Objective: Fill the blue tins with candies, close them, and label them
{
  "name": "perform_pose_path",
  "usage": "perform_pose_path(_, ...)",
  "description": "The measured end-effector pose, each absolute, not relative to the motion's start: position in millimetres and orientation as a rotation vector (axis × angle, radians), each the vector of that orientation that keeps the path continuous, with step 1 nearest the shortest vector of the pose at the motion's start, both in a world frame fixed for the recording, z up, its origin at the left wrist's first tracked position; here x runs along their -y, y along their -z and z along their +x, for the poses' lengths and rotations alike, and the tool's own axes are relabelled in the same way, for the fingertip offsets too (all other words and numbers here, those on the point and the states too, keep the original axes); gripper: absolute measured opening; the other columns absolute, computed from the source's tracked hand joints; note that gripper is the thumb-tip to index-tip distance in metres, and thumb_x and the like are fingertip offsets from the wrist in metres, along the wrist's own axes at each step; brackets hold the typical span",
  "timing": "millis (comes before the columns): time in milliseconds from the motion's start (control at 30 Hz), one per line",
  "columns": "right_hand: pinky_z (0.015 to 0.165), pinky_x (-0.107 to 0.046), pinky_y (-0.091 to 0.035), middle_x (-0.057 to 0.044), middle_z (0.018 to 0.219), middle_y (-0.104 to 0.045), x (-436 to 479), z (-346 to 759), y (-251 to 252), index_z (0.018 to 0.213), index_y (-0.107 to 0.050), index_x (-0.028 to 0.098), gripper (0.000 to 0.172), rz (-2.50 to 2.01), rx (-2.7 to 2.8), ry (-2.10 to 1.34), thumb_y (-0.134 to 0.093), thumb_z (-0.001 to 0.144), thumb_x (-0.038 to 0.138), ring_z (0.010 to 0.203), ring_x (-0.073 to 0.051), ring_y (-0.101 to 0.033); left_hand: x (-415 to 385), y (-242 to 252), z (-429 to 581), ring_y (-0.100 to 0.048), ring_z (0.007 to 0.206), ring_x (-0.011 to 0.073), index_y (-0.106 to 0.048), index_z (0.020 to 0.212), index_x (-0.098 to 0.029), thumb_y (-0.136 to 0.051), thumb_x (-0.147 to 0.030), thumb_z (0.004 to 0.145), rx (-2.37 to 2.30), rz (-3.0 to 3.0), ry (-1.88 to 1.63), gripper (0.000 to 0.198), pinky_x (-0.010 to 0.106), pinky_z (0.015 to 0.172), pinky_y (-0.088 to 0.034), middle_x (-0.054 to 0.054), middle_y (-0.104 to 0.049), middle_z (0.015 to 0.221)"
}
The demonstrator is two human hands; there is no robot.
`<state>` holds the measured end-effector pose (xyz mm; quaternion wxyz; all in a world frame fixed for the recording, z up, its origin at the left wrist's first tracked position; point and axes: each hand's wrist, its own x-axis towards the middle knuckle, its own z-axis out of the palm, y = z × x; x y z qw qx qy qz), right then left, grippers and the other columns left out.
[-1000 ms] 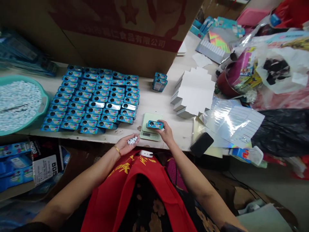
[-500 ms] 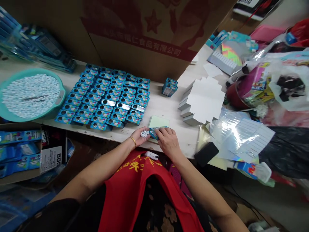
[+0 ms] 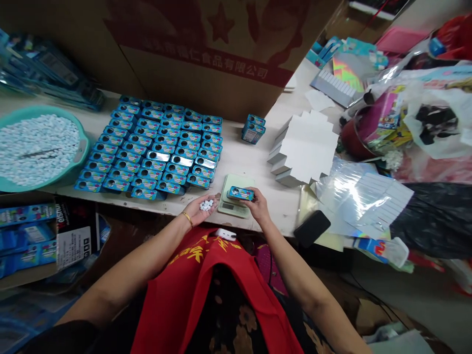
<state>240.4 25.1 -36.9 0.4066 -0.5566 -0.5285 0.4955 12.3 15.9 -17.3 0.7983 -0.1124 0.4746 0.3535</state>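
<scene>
My left hand is palm up and cupped around a small heap of white mints. In my right hand is a small blue tin, gripped by its right end with a round opening in its top. The tin is upright on or just over a pale green scale; whether it touches the plate I cannot tell. Left of the scale stand rows of similar blue tins. A turquoise basin at the far left holds many mints, with a dark thin tool on them.
Two blue tins stand apart behind the scale. White cut card sheets are stacked to the right, near a black phone-like object at the table edge. A big carton rises at the back. Bags and packaging crowd the right side.
My right hand has brought the tin upright over the scale. My left hand, with the mints, has drawn away to the left. The view has shifted slightly.
</scene>
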Motion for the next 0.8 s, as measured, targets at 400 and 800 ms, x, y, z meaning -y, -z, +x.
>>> perform_pose_path(400,0.079,-0.036,-0.046,-0.009,0.104,-0.059,-5,296,16,0.102,-0.058,0.019,0.034,-1.624,1.119,-0.906,-0.058,0.072,0.036,0.089,-0.017,-0.056,19,17,-23,-0.064,0.065,0.0148,-0.06,0.081,-0.007,-0.045,-0.011,0.081,-1.123,-0.332,-0.817,0.016,0.024,0.056,-0.055,0.01,-0.065,0.071)
perform_pose_path(800,0.076,-0.033,-0.047,-0.006,0.095,-0.06,-3,296,20,0.096,-0.061,0.019,0.028,-1.613,1.225,-0.839,-0.06,0.072,0.033,0.08,-0.014,-0.057,19,8,-20,-0.064,0.075,0.0166,-0.06,0.088,-0.006,-0.044,-0.004,0.078,-1.087,-0.306,-0.812,0.019,0.025,0.064,-0.056,0.013,-0.065,0.08)
